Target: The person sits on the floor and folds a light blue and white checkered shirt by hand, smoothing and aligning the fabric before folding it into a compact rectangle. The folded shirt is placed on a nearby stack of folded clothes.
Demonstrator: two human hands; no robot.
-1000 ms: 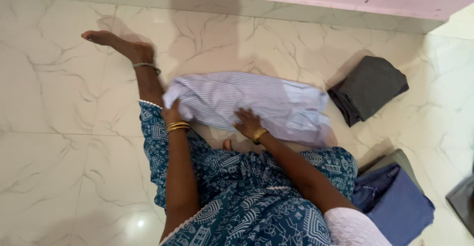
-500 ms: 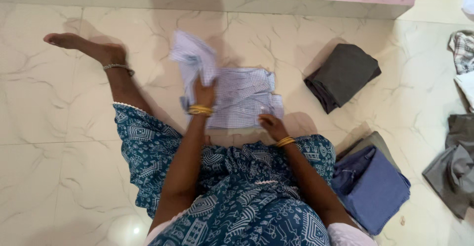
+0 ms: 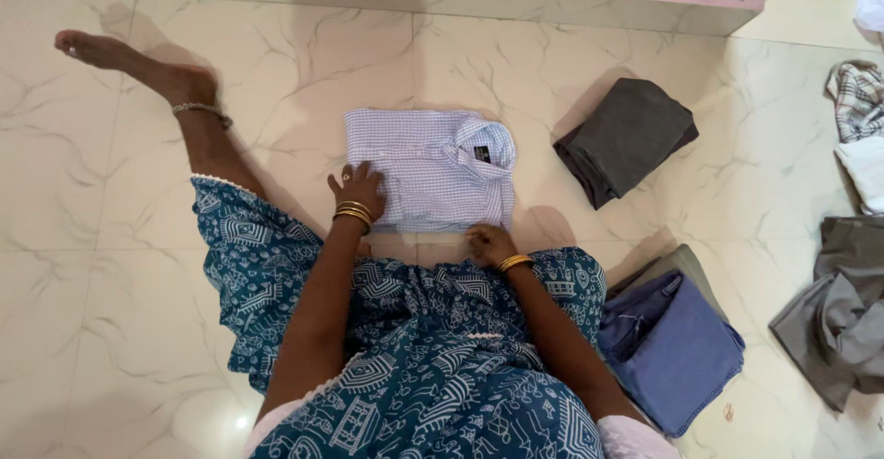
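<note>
Folded light-blue checked shirt [image 3: 431, 181], collar showing, lain flat on the floor [image 3: 138, 238], pressed under the flat left hand [image 3: 360, 186], touched by the loosely curled right hand [image 3: 489, 243]; folding judged complete, stacking outstanding.

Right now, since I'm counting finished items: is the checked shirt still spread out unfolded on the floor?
No, the checked shirt lies folded into a neat rectangle, with the left hand resting on its edge.
</note>
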